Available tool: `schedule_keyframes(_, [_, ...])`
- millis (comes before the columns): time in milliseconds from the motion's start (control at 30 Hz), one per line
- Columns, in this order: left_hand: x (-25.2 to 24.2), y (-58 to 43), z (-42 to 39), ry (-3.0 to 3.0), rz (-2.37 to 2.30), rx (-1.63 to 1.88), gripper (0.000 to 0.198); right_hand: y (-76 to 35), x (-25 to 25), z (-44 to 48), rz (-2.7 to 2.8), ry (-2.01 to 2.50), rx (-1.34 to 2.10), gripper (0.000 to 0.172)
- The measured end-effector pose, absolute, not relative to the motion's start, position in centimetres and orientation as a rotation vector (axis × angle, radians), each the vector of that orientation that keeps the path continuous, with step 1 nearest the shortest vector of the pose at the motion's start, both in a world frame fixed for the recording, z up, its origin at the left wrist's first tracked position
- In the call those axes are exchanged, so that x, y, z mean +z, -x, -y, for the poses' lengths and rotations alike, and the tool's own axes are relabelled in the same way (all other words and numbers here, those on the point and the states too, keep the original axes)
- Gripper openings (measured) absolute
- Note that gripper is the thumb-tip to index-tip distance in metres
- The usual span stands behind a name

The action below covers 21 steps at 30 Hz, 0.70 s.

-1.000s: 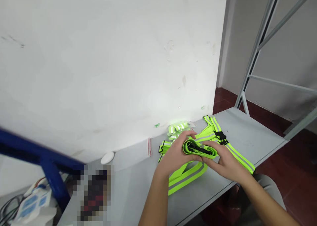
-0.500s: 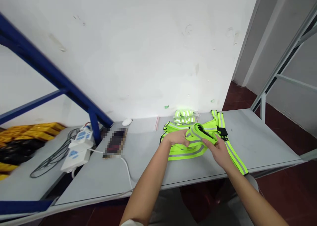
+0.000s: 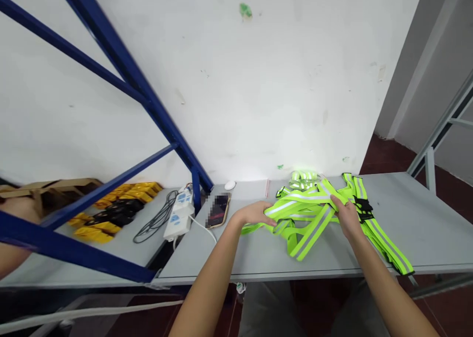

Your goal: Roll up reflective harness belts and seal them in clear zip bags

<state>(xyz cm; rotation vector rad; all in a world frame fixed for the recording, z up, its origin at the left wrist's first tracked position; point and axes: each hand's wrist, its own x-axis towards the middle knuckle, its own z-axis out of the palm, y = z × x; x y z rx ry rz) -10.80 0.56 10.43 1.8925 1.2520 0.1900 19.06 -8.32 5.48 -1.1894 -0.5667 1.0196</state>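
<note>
A neon-green reflective strap vest (image 3: 314, 214) with grey stripes and a black buckle lies spread in loops on the grey table (image 3: 417, 228). My left hand (image 3: 254, 213) grips a strap at the vest's left end, fingers curled over it. My right hand (image 3: 345, 214) pinches a strap near the middle, just left of the black buckle (image 3: 362, 206). A small bag of more green straps (image 3: 303, 177) lies behind, against the wall.
A phone (image 3: 218, 210) on a white cable, a white round object (image 3: 229, 185) and a power strip (image 3: 177, 214) lie left of the vest. Blue shelf beams (image 3: 148, 105) cross the left side. Yellow and black items (image 3: 111, 211) sit far left. A grey rack frame (image 3: 436, 145) stands right.
The folded vest bundle held up in both hands has been opened and now lies spread on the table. My hands have moved apart. The view has swung left and pulled back.
</note>
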Motion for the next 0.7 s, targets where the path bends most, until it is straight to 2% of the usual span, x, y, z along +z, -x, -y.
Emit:
schedule_keyframes(133, [10.2,15.2,-0.7,-1.975,-1.523,0.210,0.032,-18.9,3.6,8.2,0.463,1.218,0.942,0.047])
schedule_keyframes(267, [9.0,13.8,0.9,-2.081,-1.599,0.492,0.019,-20.2,2.7,8.9,0.348,1.286,0.826,0.043])
schedule_keyframes(400, [6.4,6.6,6.0,-2.148,-1.362,0.733,0.026,-20.7,3.2,9.8,0.330,1.317,0.746,0.042])
schedule_keyframes(467, [4.9,2.7,9.2,-2.208,-0.959,0.881,0.030,-20.5,3.9,10.0,0.352,1.312,0.726,0.043])
schedule_keyframes(533, [3.5,-0.3,11.7,-2.230,-0.721,0.836,0.050,-20.0,5.1,10.0,0.379,1.295,0.721,0.043])
schedule_keyframes(633, [1.9,-2.6,13.1,-2.127,-0.678,0.773,0.062,-19.2,7.5,9.9,0.426,1.209,0.766,0.043])
schedule_keyframes(700, [1.1,-3.2,12.7,-1.992,-0.733,0.784,0.058,-18.8,9.3,9.8,0.459,1.127,0.820,0.041])
